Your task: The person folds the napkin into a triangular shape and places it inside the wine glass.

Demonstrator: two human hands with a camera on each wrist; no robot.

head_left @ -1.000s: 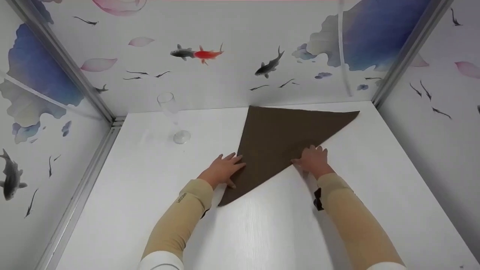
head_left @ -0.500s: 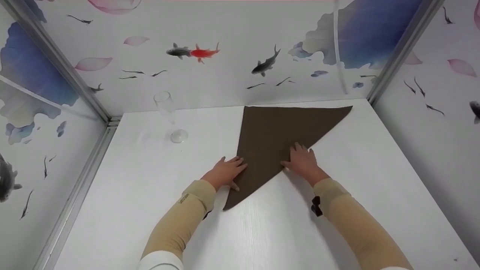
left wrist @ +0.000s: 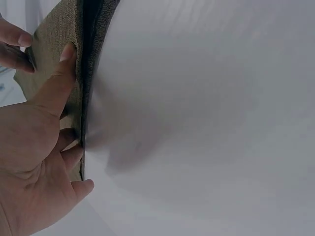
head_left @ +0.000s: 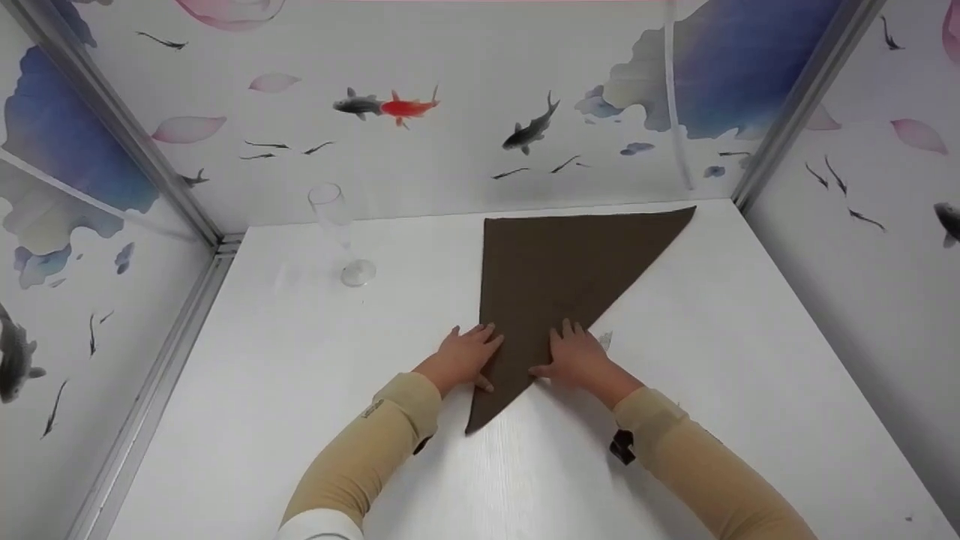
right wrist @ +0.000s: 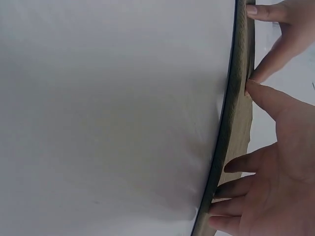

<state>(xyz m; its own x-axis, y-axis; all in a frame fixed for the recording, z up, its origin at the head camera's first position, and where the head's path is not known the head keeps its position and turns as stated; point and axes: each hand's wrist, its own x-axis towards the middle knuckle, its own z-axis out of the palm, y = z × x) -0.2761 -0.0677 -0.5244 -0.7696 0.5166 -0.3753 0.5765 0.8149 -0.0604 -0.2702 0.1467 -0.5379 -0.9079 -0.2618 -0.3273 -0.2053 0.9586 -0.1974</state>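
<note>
A brown cloth point(head_left: 555, 262), shaped as a triangle, lies flat on the white table, one tip pointing at me. My left hand point(head_left: 466, 356) rests on its left edge, fingers spread. On the slanted edge at the right lies my right hand point(head_left: 577, 360), its straight fingers on the cloth and its thumb toward the left hand. From the left wrist, the left hand point(left wrist: 44, 147) has its thumb along the cloth's dark-sided edge point(left wrist: 91, 49). Seen from the right wrist, the right hand point(right wrist: 280, 157) has its fingertips along the cloth's long edge point(right wrist: 234, 118).
A clear stemmed glass point(head_left: 358, 272) stands at the back left of the white table point(head_left: 300, 375). Walls printed with fish and petals point(head_left: 450, 165) close off the back and both sides. A small greyish patch point(head_left: 606, 340) shows beside my right hand.
The cloth has turned slightly, its near tip shifting right and toward me. Both hands have come nearer me, the right one also sliding left along the slanted edge. The glass stays put.
</note>
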